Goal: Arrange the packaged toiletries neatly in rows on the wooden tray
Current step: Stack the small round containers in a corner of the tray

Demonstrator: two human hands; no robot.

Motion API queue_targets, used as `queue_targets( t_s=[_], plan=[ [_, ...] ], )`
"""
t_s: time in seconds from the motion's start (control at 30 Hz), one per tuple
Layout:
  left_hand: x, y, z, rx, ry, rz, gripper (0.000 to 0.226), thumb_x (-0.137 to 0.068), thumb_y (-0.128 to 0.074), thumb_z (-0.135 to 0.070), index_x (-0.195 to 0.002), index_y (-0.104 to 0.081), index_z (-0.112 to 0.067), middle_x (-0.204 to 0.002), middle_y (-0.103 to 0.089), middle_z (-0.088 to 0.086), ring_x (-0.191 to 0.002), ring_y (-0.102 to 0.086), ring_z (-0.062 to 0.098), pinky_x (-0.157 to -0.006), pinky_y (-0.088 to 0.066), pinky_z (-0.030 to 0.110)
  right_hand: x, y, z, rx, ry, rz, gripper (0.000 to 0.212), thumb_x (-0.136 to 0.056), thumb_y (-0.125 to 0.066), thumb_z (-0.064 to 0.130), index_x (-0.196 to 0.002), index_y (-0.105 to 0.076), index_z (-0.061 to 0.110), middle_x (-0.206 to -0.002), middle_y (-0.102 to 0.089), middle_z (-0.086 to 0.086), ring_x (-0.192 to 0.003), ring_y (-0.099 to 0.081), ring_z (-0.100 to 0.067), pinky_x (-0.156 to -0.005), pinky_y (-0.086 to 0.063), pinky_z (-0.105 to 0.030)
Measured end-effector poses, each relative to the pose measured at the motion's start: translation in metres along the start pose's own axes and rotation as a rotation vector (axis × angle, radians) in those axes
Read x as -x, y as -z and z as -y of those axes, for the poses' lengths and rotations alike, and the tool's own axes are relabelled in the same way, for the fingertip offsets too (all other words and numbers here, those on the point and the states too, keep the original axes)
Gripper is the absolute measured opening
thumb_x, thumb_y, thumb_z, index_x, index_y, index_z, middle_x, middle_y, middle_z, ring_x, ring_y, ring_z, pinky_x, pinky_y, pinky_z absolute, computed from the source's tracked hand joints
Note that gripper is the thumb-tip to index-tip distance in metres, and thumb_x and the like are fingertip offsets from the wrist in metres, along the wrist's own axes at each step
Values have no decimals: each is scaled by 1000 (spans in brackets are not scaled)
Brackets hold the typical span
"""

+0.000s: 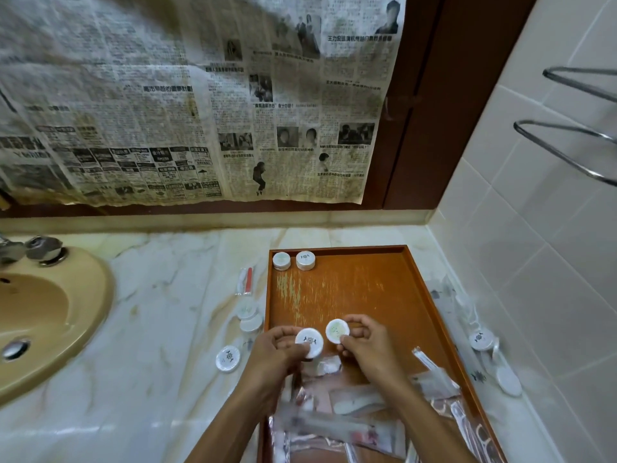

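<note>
Everything is placed relative to a wooden tray, a long rectangle lying on a pale marble counter and running away from the viewer.

At the tray's near end lies a loose heap of clear packets, overlapping and blurred; their contents cannot be made out.

Just beyond the heap, above the tray's middle, two bare hands are held side by side. The left hand pinches a round white puck with a dark emblem on its top, thumb and fingers curled round its edge. The right hand pinches a second puck with a pale green top. The two pucks are just beside each other, apparently not touching.

Left of the tray, on the counter, lie a puck with an emblem, then two more pucks close to the tray's edge, then a slim sachet with something red inside.

Right of the tray, between it and a tiled wall, lie more packets and white pucks.

In the tray's far left corner two pucks stand side by side, touching or nearly so.

Further left of the tray is a beige basin. Beyond the tray, newspaper covers the back wall.
</note>
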State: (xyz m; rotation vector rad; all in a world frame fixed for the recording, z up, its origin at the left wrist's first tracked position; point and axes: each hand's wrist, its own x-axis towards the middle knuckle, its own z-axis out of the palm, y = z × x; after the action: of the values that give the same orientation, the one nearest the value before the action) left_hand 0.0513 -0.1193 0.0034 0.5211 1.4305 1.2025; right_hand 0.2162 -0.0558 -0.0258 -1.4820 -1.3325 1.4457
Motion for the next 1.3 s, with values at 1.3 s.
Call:
queue_targets(
  t_s=[1.3],
  plan=[
    [-127,-13,-9,-845,-572,-159,36,-85,-55,7,-103,-73,-18,-97,-61,1,-88,-54,9,-76,-33,4,-100,-21,8,-310,-47,-69,15,-102,-45,15,-101,-58,5,-66,-67,-9,-55,-64,-19,-48,-54,-27]
  ],
)
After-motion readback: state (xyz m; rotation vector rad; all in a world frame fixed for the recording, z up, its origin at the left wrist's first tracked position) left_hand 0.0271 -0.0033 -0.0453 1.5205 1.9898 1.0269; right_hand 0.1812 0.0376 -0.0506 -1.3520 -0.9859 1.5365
